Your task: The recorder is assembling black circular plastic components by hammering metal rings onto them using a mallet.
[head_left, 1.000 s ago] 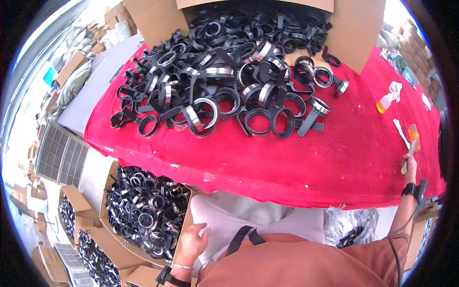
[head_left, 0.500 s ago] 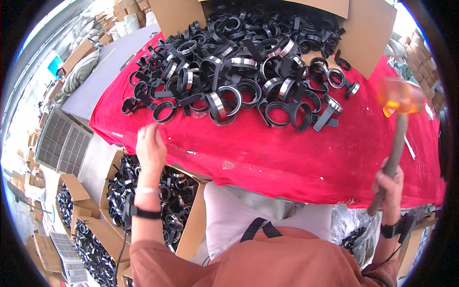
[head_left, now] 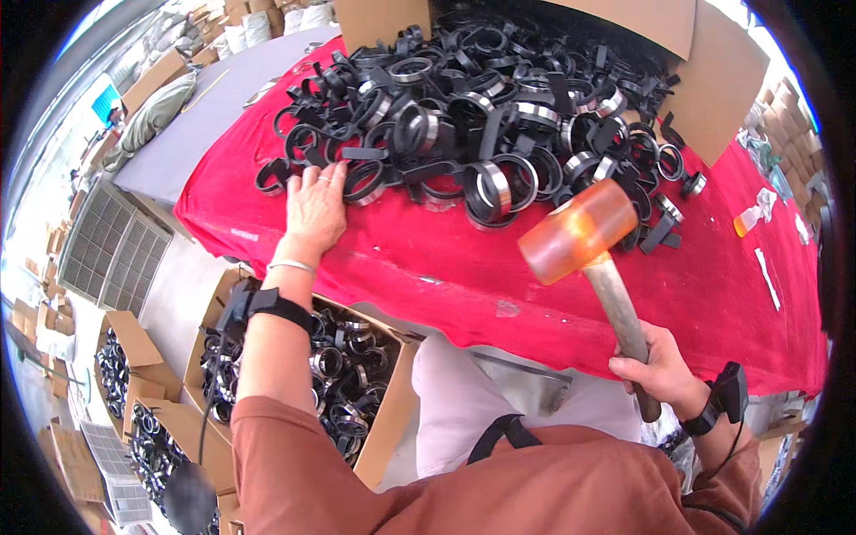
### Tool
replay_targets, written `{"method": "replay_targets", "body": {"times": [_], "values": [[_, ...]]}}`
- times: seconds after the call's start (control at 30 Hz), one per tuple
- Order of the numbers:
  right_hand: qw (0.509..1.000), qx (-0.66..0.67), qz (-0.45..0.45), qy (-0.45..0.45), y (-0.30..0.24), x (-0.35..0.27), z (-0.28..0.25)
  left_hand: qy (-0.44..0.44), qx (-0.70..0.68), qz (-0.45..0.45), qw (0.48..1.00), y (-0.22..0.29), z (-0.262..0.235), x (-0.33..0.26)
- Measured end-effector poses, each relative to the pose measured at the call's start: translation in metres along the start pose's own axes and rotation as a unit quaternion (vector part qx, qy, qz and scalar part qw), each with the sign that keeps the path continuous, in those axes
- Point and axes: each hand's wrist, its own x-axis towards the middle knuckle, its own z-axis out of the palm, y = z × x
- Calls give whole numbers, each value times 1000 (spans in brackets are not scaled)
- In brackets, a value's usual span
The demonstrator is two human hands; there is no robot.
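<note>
Red-draped, the bench [head_left: 713, 312] carried black and silver rings [head_left: 497, 187], too many to count, spread from one carton [head_left: 727, 102] at its far edge, with three open boxes [head_left: 392, 406] of more below its near left corner. Picking out a ring seemed the step in hand: the left hand [head_left: 316, 207] lay at the heap's near side toward the left edge, its grip's closure impossible to tell, while the right hand [head_left: 664, 367] had its grip clamped round one hammer [head_left: 608, 278] over the near edge; the next move seemed to call for a firm hold on a single ring.

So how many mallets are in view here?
1: the orange-headed mallet, held by its handle in the right hand, against the red cloth. The heap of rings could hide others.
</note>
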Motion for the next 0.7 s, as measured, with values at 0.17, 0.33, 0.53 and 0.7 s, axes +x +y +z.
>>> {"method": "replay_targets", "body": {"times": [0.17, 0.33, 0.53, 0.7], "values": [[989, -85, -30, -115, -16, 27, 34, 51, -57, 13, 997, 2, 9, -7], [972, -166, -35, -161, -42, 59, 57, 26, -127, -13, 991, 0, 19, -8], [947, -228, -6, -224, -55, 108, 54, 42, -212, -25, 976, 7, -2, -7], [904, -231, 50, -356, -66, 146, 42, -21, -282, -45, 958, 9, -5, -2]]}}
